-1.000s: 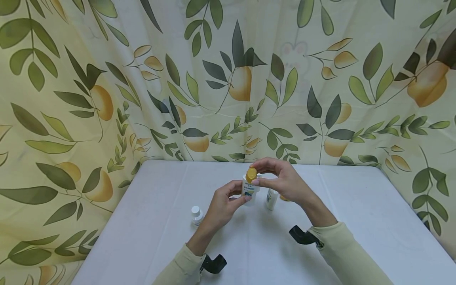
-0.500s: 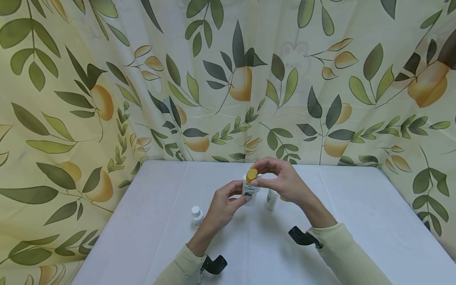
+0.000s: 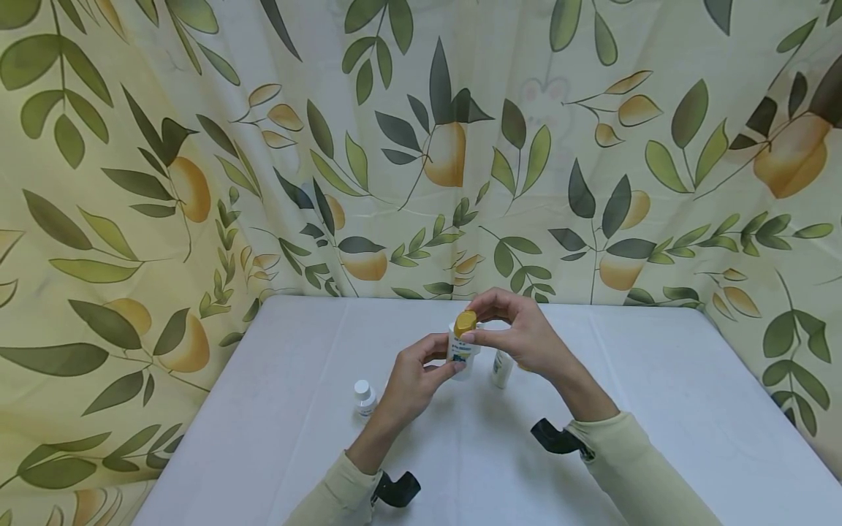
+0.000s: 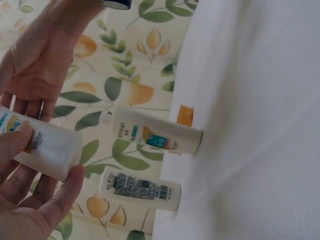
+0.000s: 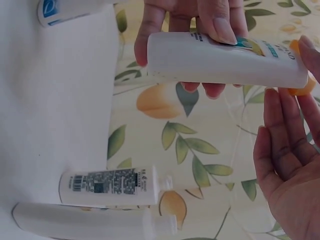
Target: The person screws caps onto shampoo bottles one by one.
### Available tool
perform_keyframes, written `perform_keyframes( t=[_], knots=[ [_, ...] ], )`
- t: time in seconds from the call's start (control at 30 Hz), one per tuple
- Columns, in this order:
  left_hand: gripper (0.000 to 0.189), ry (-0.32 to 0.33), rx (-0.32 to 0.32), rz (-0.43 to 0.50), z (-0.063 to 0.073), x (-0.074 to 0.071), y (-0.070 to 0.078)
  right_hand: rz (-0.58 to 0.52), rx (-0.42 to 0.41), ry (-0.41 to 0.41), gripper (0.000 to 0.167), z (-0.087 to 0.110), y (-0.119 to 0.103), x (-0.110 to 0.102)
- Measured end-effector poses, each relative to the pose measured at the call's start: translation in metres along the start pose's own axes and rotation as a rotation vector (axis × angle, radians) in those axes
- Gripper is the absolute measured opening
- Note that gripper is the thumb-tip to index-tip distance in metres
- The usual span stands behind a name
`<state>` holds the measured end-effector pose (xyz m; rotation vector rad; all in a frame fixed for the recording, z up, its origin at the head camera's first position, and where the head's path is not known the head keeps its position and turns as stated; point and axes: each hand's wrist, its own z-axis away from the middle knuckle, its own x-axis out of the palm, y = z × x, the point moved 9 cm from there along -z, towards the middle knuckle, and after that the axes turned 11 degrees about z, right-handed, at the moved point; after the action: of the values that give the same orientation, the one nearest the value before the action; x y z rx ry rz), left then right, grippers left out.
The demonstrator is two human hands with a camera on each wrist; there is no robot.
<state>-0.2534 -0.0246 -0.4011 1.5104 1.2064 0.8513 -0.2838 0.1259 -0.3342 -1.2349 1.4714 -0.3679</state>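
Note:
In the head view my left hand [image 3: 416,374] grips a white labelled bottle [image 3: 460,349] around its body, held up over the table. The right hand [image 3: 526,337] pinches a yellow-orange cap [image 3: 465,322] at the bottle's top, thumb in front and fingers behind. Seen from the right wrist, the cap [image 5: 303,86] sits right at the mouth end of the bottle [image 5: 225,62]. Two more white bottles, one with a front label [image 4: 156,134] and one with a printed back label [image 4: 142,191], stand uncapped on the table behind my hands.
An orange cap [image 4: 185,115] lies on the table by the standing bottles. A small white bottle with a white cap [image 3: 364,399] stands left, beside my left forearm. The white table [image 3: 296,438] ends at a leaf-and-fruit patterned curtain [image 3: 408,241].
My right thumb has shifted slightly left across the cap, and the cap looks slightly turned. The left hand and bottle stay nearly in place.

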Motion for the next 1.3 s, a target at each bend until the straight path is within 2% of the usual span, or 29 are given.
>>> perform_keyframes(
  t=[0.63, 1.0, 1.3],
  knots=[
    [0.039, 0.018, 0.023, -0.018, 0.0011, 0.0006, 0.0027, 0.006, 0.014, 0.021, 0.036, -0.0008, 0.001, 0.002],
    [0.038, 0.04, 0.001, -0.023, 0.0008, -0.0004, 0.0001, 0.004, 0.036, 0.034, 0.037, -0.0013, 0.0023, 0.0031],
    [0.042, 0.017, 0.022, -0.035, 0.0003, -0.0025, 0.0018, -0.013, 0.003, -0.064, 0.031, -0.0009, -0.0008, 0.003]
  ],
)
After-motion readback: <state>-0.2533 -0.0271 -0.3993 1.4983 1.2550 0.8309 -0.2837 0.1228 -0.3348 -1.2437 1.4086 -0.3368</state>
